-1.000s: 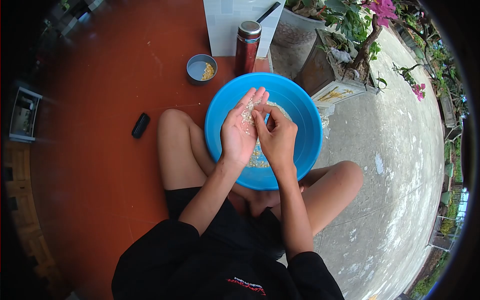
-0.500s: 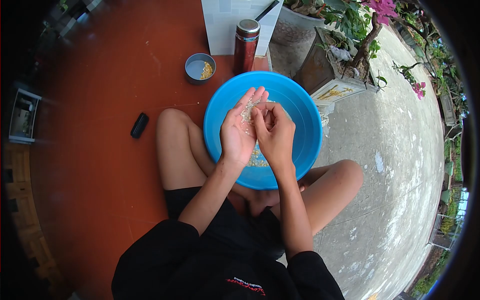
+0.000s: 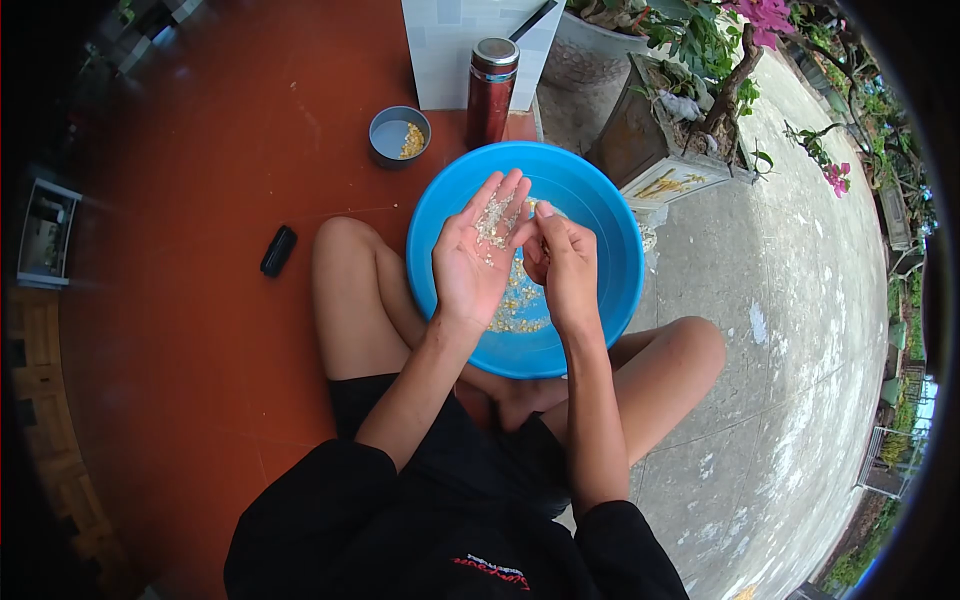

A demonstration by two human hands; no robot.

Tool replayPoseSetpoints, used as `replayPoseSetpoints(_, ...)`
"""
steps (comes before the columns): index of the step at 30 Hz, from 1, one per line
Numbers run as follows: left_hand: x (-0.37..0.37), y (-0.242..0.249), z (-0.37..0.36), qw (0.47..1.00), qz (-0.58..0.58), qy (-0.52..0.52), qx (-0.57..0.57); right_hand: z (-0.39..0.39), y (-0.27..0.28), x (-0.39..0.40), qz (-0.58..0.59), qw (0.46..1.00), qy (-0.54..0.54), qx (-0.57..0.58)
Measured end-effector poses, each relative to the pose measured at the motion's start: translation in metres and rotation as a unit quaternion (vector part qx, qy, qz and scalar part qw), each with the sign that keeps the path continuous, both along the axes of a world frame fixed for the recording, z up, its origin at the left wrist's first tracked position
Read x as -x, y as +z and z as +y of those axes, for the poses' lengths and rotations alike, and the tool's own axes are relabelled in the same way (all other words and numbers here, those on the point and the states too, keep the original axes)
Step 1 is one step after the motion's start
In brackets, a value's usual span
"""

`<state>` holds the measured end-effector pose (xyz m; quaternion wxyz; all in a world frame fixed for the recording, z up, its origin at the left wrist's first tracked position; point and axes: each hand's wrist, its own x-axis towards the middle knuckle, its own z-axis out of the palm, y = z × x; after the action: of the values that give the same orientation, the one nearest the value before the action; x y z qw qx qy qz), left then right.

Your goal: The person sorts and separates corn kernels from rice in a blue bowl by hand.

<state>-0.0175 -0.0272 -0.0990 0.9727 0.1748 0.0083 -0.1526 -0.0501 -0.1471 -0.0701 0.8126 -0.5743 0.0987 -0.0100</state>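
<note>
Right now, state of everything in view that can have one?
Left hand: open, palm up, pale grains on it.
Right hand: fingers curled; grip contents unclear.
Blue basin: uncovered, grains scattered inside.
Small bowl: uncovered, yellow pieces inside.
Red flask: upright, lid on.
Black object: lying down; open or shut unclear.
Pink flowers: in bloom.

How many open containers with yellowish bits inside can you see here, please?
2: the large blue basin under the left hand and right hand, and the small grey bowl on the floor, left of the red flask.
</note>
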Motion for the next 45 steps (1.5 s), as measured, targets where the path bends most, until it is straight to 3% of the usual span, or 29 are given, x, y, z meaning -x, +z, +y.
replayPoseSetpoints(1, 0.0, -0.001, 0.0, 1.0, 0.001, 0.001, 0.001, 0.002, 0.005, 0.002, 0.011, 0.994, 0.0, 0.105)
replayPoseSetpoints(5, -0.001, -0.001, 0.0, 1.0, -0.014, 0.013, -0.016, 0.001, -0.008, 0.002, -0.035, 0.956, -0.025, 0.291)
replayPoseSetpoints(14, 0.0, -0.003, 0.0, 0.999, -0.03, 0.011, -0.033, 0.012, -0.008, 0.002, -0.137, 0.89, -0.062, 0.43)
replayPoseSetpoints(17, 0.001, -0.001, 0.001, 1.0, -0.012, 0.009, -0.011, 0.01, -0.006, 0.001, -0.059, 0.953, -0.046, 0.293)
replayPoseSetpoints(19, 0.001, 0.003, -0.001, 1.0, -0.011, 0.015, -0.022, 0.0, -0.002, 0.0, -0.029, 0.999, -0.018, -0.016)
replayPoseSetpoints(20, 0.001, 0.004, -0.001, 0.999, -0.01, 0.019, -0.028, -0.003, -0.001, -0.001, -0.013, 0.985, -0.002, -0.172)
replayPoseSetpoints(23, 0.0, 0.002, 0.001, 0.996, -0.045, 0.019, -0.069, -0.005, -0.005, 0.0, -0.021, 0.976, 0.004, -0.218)
replayPoseSetpoints(24, 0.0, 0.002, 0.001, 0.997, -0.045, 0.018, -0.067, -0.006, -0.008, 0.0, -0.02, 0.978, 0.014, -0.207)
replayPoseSetpoints(28, -0.001, 0.002, 0.003, 0.997, -0.056, 0.016, -0.053, -0.002, -0.002, 0.003, 0.002, 0.999, 0.011, 0.038)
replayPoseSetpoints(34, -0.003, 0.0, 0.007, 0.998, -0.062, 0.023, -0.01, -0.001, 0.0, 0.007, -0.052, 0.949, 0.005, 0.312)
replayPoseSetpoints(37, -0.003, 0.005, 0.009, 0.998, -0.048, 0.028, -0.007, -0.002, 0.005, 0.008, -0.056, 0.92, 0.006, 0.388)
replayPoseSetpoints(45, -0.005, 0.005, 0.013, 0.999, -0.036, 0.012, -0.005, 0.006, 0.005, 0.01, -0.132, 0.882, 0.002, 0.452)
